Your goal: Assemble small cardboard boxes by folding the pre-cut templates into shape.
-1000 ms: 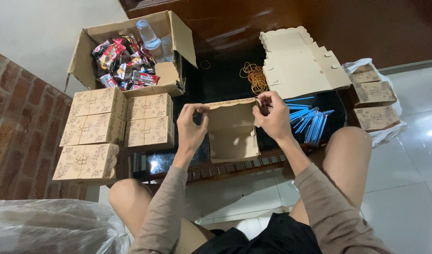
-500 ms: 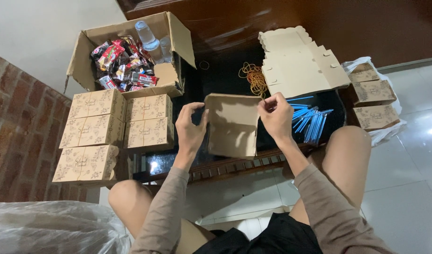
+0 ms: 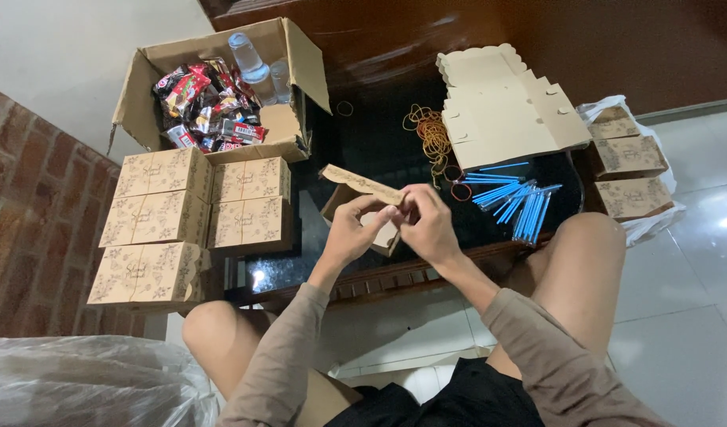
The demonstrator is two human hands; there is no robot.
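Both my hands hold a small brown cardboard box (image 3: 359, 186) above the dark glass table (image 3: 379, 142). My left hand (image 3: 349, 235) grips its near side from the left. My right hand (image 3: 428, 224) pinches the same side from the right, and the fingers of both hands meet at the box's near edge. The box is tilted, with its patterned lid flap raised toward the far left. Much of the box body is hidden behind my fingers.
Several closed patterned boxes (image 3: 189, 209) are stacked at left. An open carton (image 3: 213, 95) holds snack packets and clear cups. Flat unfolded box blanks (image 3: 506, 107), rubber bands (image 3: 431, 134), blue straws (image 3: 518, 202) and more boxes (image 3: 628, 174) lie at right. A plastic bag (image 3: 79, 383) sits lower left.
My hands moved together from the box's two sides to its near edge. The box turned from open and face-up to tilted, its flap folded over.
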